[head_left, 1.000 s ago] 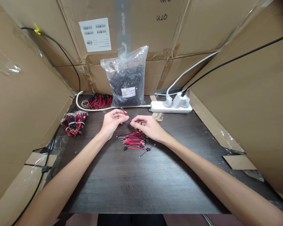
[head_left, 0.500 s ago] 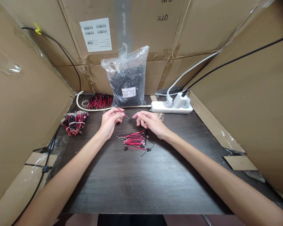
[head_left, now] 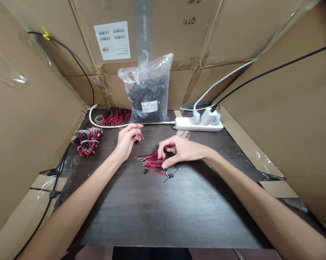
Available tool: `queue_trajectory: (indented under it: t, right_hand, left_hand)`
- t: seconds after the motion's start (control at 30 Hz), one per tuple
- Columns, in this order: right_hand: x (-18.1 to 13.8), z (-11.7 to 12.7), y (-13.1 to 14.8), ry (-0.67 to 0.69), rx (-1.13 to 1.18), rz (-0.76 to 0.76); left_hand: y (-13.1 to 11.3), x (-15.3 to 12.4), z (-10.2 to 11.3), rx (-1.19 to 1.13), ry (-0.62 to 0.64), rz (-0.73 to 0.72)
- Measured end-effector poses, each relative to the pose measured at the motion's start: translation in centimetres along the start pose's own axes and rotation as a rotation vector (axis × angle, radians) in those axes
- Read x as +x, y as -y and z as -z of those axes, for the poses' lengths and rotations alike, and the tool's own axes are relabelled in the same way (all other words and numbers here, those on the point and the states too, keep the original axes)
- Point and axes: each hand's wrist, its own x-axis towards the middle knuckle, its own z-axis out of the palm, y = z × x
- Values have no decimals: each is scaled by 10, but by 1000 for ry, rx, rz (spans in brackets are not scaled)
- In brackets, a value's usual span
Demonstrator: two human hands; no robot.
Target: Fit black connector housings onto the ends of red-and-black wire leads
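My left hand [head_left: 125,140] is closed in a pinch on a thin red and black wire lead [head_left: 141,133], whose ends stick out past the fingertips. Over the loose pile of short red and black wire leads [head_left: 151,162] in the middle of the table hovers my right hand [head_left: 182,148]. Its thumb and fingers are apart and reach down to the pile's right side; whether they touch a lead is hard to tell. Small black round parts [head_left: 146,171] sit on some of the leads at the near edge of the pile.
A banded bundle of leads [head_left: 87,141] lies at left, with another heap of leads [head_left: 116,116] behind it. A clear bag of black parts [head_left: 149,92] stands at the back. A white power strip [head_left: 183,123] with plugs sits back right. Cardboard walls [head_left: 284,108] enclose the table.
My right hand has moved down and toward me, from beside the left hand to the pile, with its fingers spreading. My left hand stays in place, the held lead now more upright.
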Motion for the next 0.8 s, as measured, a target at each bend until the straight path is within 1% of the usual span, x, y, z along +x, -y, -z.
queue_trajectory:
  t: [0.13,0.37,0.63,0.8]
  right_hand:
    - [0,-2,3,30,-85,-5]
    - [1,-12,5,-4,-190,29]
    - [2,-14,5,-46,-208,75]
    - [3,-13,3,-56,-161,64]
  left_hand:
    - [0,-1,-1,17,25,-2]
    - [1,-2,0,22,64,11]
    - [0,-2,-1,23,66,22]
    - [0,-2,-1,24,72,28]
